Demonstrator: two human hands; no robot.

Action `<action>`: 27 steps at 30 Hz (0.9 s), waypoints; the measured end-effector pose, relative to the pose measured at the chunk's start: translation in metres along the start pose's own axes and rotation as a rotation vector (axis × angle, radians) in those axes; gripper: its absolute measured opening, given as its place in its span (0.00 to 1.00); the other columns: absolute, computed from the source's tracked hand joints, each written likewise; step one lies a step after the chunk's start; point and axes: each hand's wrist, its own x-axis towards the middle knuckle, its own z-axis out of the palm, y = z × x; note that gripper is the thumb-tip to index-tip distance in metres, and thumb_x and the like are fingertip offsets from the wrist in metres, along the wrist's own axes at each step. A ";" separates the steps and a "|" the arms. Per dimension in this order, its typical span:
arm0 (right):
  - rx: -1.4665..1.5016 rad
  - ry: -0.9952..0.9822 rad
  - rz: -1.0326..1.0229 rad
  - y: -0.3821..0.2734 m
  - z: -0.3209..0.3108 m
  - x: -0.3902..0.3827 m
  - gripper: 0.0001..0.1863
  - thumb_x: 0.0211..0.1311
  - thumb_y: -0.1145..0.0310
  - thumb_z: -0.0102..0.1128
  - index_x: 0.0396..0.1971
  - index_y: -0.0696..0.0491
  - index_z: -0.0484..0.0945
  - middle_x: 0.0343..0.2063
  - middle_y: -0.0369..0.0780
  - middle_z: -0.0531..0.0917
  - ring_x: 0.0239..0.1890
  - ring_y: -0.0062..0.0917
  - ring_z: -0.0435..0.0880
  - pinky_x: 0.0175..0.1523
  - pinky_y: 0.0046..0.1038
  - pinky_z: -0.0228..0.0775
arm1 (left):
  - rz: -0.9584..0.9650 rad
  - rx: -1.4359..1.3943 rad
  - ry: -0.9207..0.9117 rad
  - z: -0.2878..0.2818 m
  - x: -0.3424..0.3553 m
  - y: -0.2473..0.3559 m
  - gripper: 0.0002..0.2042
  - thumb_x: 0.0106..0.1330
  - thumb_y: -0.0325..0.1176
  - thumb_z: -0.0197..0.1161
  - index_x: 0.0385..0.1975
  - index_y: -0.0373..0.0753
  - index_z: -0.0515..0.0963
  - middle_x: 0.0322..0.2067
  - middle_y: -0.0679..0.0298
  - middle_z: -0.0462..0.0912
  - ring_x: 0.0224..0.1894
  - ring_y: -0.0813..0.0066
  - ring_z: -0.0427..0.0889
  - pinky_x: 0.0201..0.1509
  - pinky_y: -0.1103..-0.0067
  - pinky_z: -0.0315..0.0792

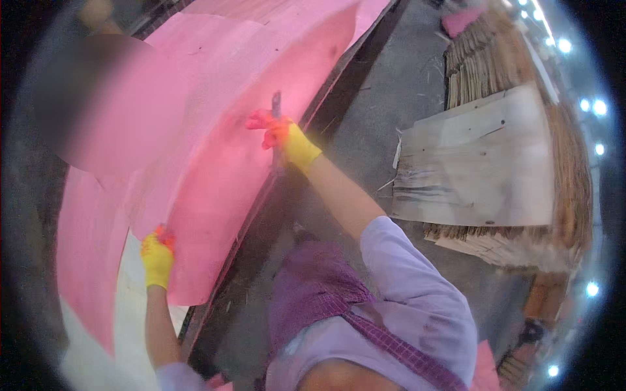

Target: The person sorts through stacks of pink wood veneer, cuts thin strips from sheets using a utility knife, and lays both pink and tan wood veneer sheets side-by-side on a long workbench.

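Thin, pink-coated veneer sheets [215, 221] lie overlapped on a long bench at the left. My left hand [158, 259], in a yellow glove with reddish fingertips, pinches the left edge of the nearest pink sheet, close to its lower end. Over the same sheet, near the bench's right edge, is my right hand [282, 135], gloved alike. It grips a narrow, dark grey, blade-like tool [276, 104] that sticks out beyond the fingers; its exact kind is unclear. Some of its fingers extend to the left. Below my left hand, a pale uncoated surface [134, 313] shows between pink pieces.
Stacked bare veneer sheets [476, 163] stand on the right, with uneven edges. Dark floor [365, 111] with scattered splinters runs between stack and bench. A blurred round patch hides the upper left. Part of another person's arm [98, 16] shows at the top left.
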 end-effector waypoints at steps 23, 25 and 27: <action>-1.571 0.020 0.077 0.008 -0.159 0.160 0.42 0.32 0.49 0.74 0.50 0.52 0.68 0.46 0.47 0.74 0.48 0.43 0.75 0.52 0.38 0.67 | -0.118 0.648 0.086 0.029 0.135 -0.022 0.15 0.62 0.40 0.55 0.47 0.43 0.76 0.37 0.54 0.81 0.41 0.53 0.78 0.46 0.66 0.69; -1.575 0.030 0.115 0.013 -0.154 0.167 0.41 0.33 0.48 0.73 0.49 0.52 0.68 0.46 0.47 0.73 0.48 0.43 0.75 0.52 0.39 0.67 | -0.132 0.729 0.114 0.031 0.134 -0.024 0.15 0.62 0.39 0.55 0.46 0.43 0.77 0.39 0.54 0.81 0.42 0.54 0.78 0.46 0.67 0.70; -1.576 0.031 0.159 0.027 -0.159 0.170 0.41 0.33 0.48 0.73 0.49 0.51 0.68 0.46 0.47 0.73 0.48 0.43 0.75 0.52 0.39 0.67 | -0.183 0.655 0.092 0.031 0.132 -0.019 0.19 0.61 0.39 0.57 0.50 0.38 0.74 0.43 0.53 0.80 0.47 0.54 0.77 0.51 0.68 0.69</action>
